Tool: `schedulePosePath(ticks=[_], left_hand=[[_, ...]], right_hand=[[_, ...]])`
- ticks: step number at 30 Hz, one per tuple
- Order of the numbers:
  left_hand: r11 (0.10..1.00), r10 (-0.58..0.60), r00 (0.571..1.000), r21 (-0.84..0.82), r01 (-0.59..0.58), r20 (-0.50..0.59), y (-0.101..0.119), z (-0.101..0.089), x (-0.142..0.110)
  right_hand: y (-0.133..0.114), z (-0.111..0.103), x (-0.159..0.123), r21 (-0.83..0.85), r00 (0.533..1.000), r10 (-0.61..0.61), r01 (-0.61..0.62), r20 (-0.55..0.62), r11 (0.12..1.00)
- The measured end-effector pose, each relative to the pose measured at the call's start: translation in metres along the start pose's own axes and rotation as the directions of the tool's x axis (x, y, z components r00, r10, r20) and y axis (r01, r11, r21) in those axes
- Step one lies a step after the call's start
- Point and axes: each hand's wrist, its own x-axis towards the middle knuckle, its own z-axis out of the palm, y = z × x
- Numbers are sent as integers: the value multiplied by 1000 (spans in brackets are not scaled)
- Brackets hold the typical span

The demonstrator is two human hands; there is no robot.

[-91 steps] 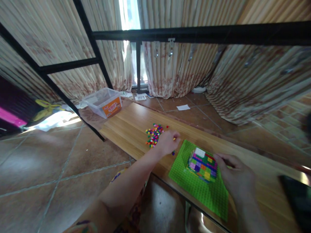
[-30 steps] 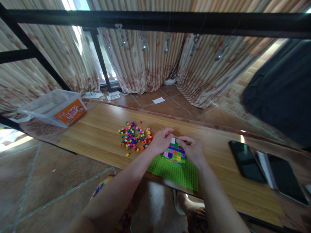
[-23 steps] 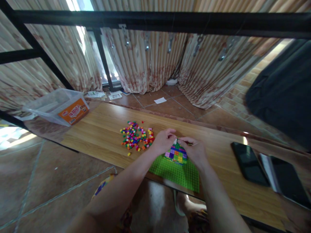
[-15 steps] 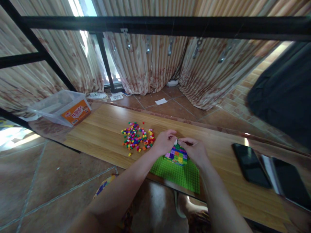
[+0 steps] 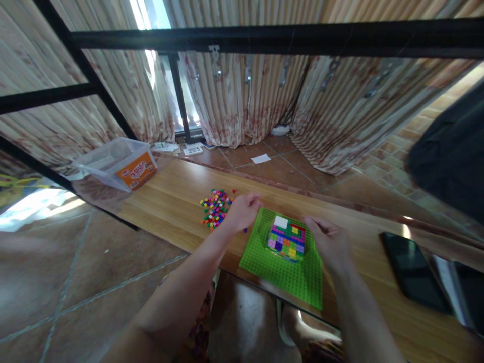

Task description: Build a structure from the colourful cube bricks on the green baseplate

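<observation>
Brick block (image 5: pixel 286 243): boxy, multicoloured plastic, on the studded green baseplate (image 5: pixel 255 258)
Loose bricks (image 5: pixel 216 207): tiny cubes, heaped
Left hand (image 5: pixel 245 206): fingers curled; contents hidden
Right hand (image 5: pixel 329 241): fingers narrow, just beside the block; cannot tell if holding anything
Table (image 5: pixel 166 209): smooth wood-grain
Room: tiled floor (image 5: pixel 113 282), pleated curtains (image 5: pixel 242 101)
Change: hands now apart, block uncovered

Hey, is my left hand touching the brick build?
Apart: the head view shows a bare strip of green baseplate between your left hand and the brick build.
</observation>
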Motion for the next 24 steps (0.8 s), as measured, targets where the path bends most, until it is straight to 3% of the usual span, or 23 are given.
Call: schedulePosePath(ticks=[6,10,24], left_hand=[[922,-7,1000,388,7,-2,-19,-54,-5],[855,-52,998,518,20,47,-23,-70,-12],[822,61,991,557,-118,119,-20,-43,-21]], right_hand=[[-1,4,-1,-46,998,51,-52,-23,998],[-1,5,-2,-93,999,39,-41,-20,995],[-2,8,-4,-105,996,77,-73,40,992]])
